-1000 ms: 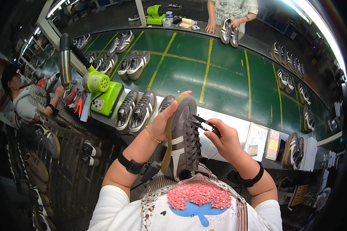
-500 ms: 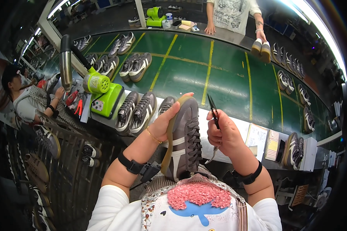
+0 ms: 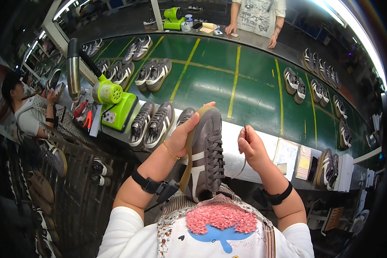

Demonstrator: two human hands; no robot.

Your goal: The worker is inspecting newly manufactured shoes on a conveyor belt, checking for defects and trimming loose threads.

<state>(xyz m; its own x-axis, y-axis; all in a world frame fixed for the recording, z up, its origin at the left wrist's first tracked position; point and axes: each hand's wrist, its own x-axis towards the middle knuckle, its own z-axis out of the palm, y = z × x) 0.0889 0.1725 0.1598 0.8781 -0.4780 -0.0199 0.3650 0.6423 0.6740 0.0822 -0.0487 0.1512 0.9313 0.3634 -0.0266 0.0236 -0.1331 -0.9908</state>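
Note:
My left hand is closed around the sole side of a dark grey sneaker, which has pale stripes, dark laces and a gum-coloured sole. The shoe stands toe up in front of my chest, its laces facing right. To its right, apart from it, my right hand is closed on a slim dark pointed tool. Its tip points up, and the fingers hide most of it, so whether it is snips or tweezers cannot be told. A thin grey strip hangs below that hand.
A green conveyor belt with yellow lines carries several pairs of sneakers. On the near ledge stand a lime-green blower, more sneakers, an open notebook and a phone. A co-worker stands across the belt; another person sits at left.
My right hand has turned, tipping the tool more upright and foreshortened. The shoe's top has tilted slightly. The co-worker opposite has put the held pair onto the belt, and belt shoes have shifted slightly right.

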